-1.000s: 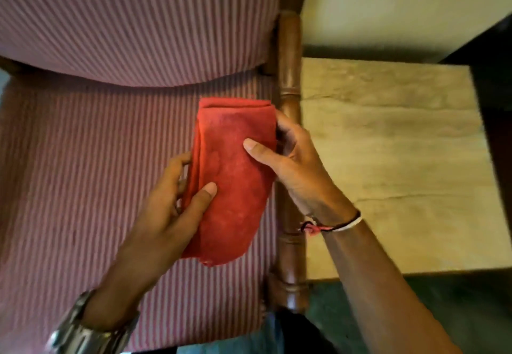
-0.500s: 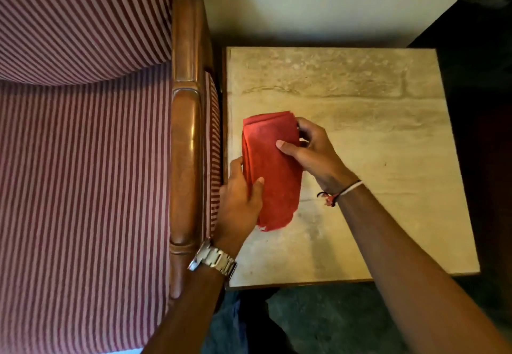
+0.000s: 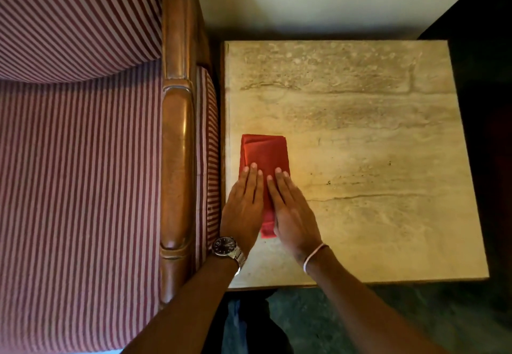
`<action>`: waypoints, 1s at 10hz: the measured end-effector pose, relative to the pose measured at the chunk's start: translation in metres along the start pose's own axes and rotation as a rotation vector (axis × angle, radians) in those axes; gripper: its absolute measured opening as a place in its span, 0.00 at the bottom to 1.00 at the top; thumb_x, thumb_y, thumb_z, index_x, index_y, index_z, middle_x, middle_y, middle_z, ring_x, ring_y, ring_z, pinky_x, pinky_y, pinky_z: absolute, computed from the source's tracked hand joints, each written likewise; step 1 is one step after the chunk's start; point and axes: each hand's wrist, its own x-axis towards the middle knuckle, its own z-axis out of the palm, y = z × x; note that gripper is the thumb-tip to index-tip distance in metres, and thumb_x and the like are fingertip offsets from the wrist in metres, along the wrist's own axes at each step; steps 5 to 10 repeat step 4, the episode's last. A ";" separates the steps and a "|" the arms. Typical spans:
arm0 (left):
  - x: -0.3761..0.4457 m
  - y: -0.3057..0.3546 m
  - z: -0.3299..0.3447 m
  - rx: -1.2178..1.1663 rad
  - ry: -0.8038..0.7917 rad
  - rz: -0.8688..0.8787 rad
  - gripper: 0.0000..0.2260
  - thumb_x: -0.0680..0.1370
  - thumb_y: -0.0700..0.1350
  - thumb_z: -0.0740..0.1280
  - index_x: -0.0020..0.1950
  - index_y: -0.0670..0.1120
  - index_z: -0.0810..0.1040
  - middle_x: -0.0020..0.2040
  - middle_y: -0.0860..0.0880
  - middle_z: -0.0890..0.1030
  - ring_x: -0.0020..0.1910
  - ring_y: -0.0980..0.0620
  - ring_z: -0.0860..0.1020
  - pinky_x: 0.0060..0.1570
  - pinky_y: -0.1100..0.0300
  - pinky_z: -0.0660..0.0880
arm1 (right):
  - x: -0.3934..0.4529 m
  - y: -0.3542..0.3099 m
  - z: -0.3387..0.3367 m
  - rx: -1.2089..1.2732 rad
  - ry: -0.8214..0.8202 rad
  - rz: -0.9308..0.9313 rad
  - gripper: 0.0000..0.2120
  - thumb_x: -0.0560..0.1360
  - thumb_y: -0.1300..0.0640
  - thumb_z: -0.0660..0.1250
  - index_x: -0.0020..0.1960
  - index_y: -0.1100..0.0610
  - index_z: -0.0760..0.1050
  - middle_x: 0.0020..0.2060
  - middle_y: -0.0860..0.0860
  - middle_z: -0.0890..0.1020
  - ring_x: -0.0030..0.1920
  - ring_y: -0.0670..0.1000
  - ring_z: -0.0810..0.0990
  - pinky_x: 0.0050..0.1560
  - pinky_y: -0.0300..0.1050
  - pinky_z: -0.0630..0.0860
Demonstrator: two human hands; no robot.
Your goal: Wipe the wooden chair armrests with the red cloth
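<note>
Red cloth (image 3: 264, 157), folded into a long narrow pad, lies flat on the left part of a pale stone-topped side table (image 3: 374, 159), close to its left edge. Both hands rest on the cloth's near half, palms down, fingers straight and together, gripping nothing. The left hand (image 3: 245, 206) covers the pad's left side and wears a metal wristwatch (image 3: 225, 247); the right hand (image 3: 293, 212) lies just beside it, with a pale band (image 3: 314, 256) at the wrist. Left of the table runs the chair's polished wooden armrest (image 3: 177, 159), apart from the cloth, with striped maroon upholstery (image 3: 77, 187) beyond it.
</note>
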 end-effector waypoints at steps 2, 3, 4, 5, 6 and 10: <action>0.009 -0.001 -0.019 0.017 -0.166 -0.012 0.36 0.84 0.50 0.58 0.82 0.40 0.40 0.84 0.39 0.40 0.84 0.41 0.41 0.84 0.48 0.48 | 0.015 -0.004 -0.022 -0.127 -0.191 0.013 0.45 0.78 0.52 0.70 0.84 0.57 0.45 0.85 0.57 0.47 0.85 0.56 0.47 0.85 0.52 0.49; 0.015 -0.002 -0.047 0.017 -0.282 -0.005 0.36 0.83 0.54 0.58 0.83 0.41 0.42 0.84 0.40 0.42 0.84 0.42 0.44 0.83 0.47 0.49 | 0.028 -0.017 -0.050 -0.197 -0.275 0.027 0.39 0.80 0.51 0.65 0.84 0.55 0.49 0.84 0.57 0.52 0.85 0.56 0.51 0.85 0.55 0.50; 0.017 -0.001 -0.088 -0.008 -0.163 0.003 0.32 0.84 0.51 0.53 0.83 0.42 0.41 0.85 0.41 0.44 0.84 0.44 0.47 0.83 0.47 0.49 | 0.039 -0.036 -0.088 -0.177 -0.221 0.037 0.36 0.81 0.53 0.61 0.84 0.51 0.48 0.84 0.58 0.51 0.84 0.58 0.51 0.84 0.57 0.51; 0.017 -0.001 -0.088 -0.008 -0.163 0.003 0.32 0.84 0.51 0.53 0.83 0.42 0.41 0.85 0.41 0.44 0.84 0.44 0.47 0.83 0.47 0.49 | 0.039 -0.036 -0.088 -0.177 -0.221 0.037 0.36 0.81 0.53 0.61 0.84 0.51 0.48 0.84 0.58 0.51 0.84 0.58 0.51 0.84 0.57 0.51; 0.017 -0.001 -0.088 -0.008 -0.163 0.003 0.32 0.84 0.51 0.53 0.83 0.42 0.41 0.85 0.41 0.44 0.84 0.44 0.47 0.83 0.47 0.49 | 0.039 -0.036 -0.088 -0.177 -0.221 0.037 0.36 0.81 0.53 0.61 0.84 0.51 0.48 0.84 0.58 0.51 0.84 0.58 0.51 0.84 0.57 0.51; 0.017 -0.001 -0.088 -0.008 -0.163 0.003 0.32 0.84 0.51 0.53 0.83 0.42 0.41 0.85 0.41 0.44 0.84 0.44 0.47 0.83 0.47 0.49 | 0.039 -0.036 -0.088 -0.177 -0.221 0.037 0.36 0.81 0.53 0.61 0.84 0.51 0.48 0.84 0.58 0.51 0.84 0.58 0.51 0.84 0.57 0.51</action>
